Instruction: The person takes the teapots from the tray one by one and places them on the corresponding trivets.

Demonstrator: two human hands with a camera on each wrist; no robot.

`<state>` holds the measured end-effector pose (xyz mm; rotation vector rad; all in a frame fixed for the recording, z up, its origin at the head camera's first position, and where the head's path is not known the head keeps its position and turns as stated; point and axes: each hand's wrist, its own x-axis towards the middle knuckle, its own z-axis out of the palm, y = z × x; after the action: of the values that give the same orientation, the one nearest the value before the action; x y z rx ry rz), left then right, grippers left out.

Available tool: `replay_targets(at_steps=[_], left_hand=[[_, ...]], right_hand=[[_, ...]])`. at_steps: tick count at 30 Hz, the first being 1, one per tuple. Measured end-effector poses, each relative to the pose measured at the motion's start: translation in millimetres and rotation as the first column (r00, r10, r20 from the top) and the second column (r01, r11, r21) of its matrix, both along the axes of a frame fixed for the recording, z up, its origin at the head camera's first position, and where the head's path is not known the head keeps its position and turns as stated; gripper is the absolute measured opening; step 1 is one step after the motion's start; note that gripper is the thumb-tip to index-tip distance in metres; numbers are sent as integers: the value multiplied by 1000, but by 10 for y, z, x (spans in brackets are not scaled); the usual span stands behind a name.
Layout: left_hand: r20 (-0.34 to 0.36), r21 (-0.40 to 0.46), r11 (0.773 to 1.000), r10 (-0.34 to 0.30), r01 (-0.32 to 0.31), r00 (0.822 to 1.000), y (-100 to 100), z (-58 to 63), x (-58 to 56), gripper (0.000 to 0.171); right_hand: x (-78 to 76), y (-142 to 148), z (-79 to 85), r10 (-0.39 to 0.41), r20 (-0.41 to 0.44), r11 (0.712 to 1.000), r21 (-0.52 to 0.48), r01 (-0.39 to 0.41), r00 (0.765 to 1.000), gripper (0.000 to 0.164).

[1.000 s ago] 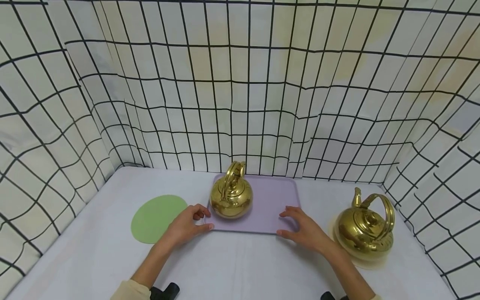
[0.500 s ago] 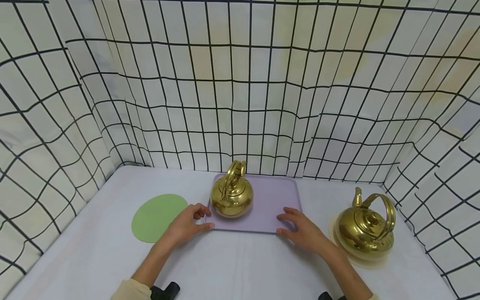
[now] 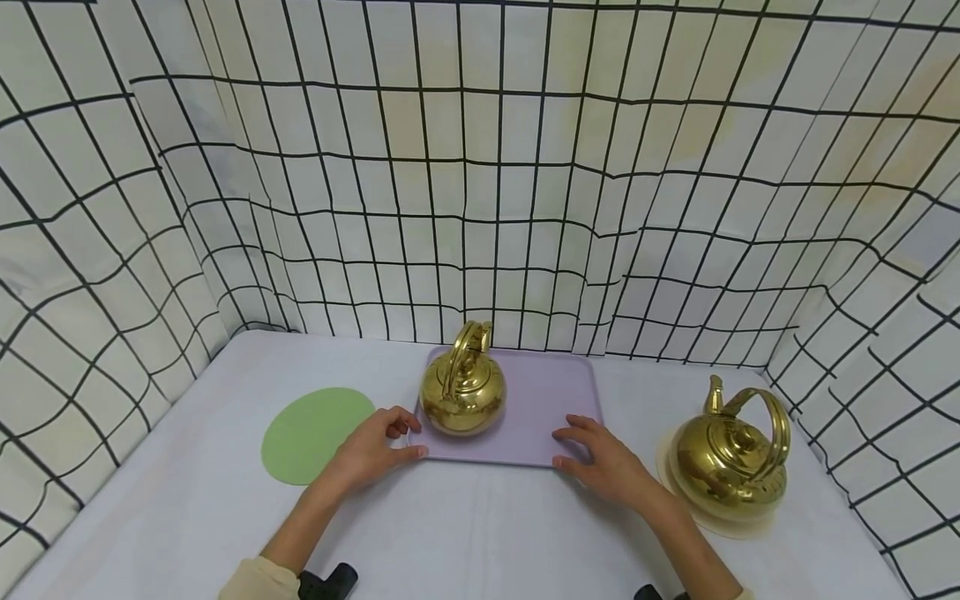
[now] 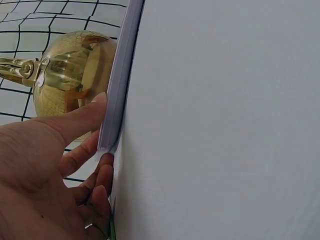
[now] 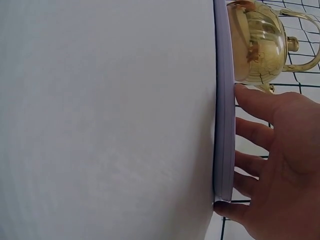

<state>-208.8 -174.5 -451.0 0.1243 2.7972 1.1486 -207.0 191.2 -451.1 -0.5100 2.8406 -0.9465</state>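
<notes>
A lavender tray [image 3: 540, 408] lies on the white cloth with a shiny brass kettle [image 3: 461, 396] on its left part. At the tray's front left corner my left hand [image 3: 372, 450] has its thumb on the rim and its fingers bent round the corner; the left wrist view shows this thumb [image 4: 100, 100] close up. My right hand [image 3: 603, 462] spans the front right corner. Its thumb [image 5: 250, 97] touches the rim, its loosely bent fingers reach over the tray, and the little finger is just outside the corner.
A green oval mat [image 3: 307, 437] lies left of the tray. On the right, a second brass kettle [image 3: 727, 467] stands on a pale round mat [image 3: 716, 523], close to the right forearm. White walls with a black grid [image 3: 480, 192] enclose the table [image 3: 480, 533].
My right hand's fingers have slid slightly left over the tray. The left hand, the tray and both kettles have stayed in place.
</notes>
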Motion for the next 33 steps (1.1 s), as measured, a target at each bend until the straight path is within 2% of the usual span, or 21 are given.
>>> replay_targets(at_steps=[11,18,21,25,33], left_hand=[[-18,33,999,3,-3,1000,-25,17,-17,31],[-62,107,992,71,-64,996,-72,63,-55,27],[-85,135,985,118,-106,989,-69,112,-82,25],[-129,199,972,153,-126,980,-44,197,-116,26],[-204,322,941,171,-99,964,31,283,-161,39]], right_hand=[[-5,-21,6,-12,-4,1000,22,12,1000,42],[-9,-25,10,-17,-3,1000,25,18,1000,41],[-8,-26,13,-21,-2,999,27,21,1000,41],[-6,-22,17,-22,1,999,29,22,1000,41],[-13,-33,-12,-34,20,999,17,34,999,41]])
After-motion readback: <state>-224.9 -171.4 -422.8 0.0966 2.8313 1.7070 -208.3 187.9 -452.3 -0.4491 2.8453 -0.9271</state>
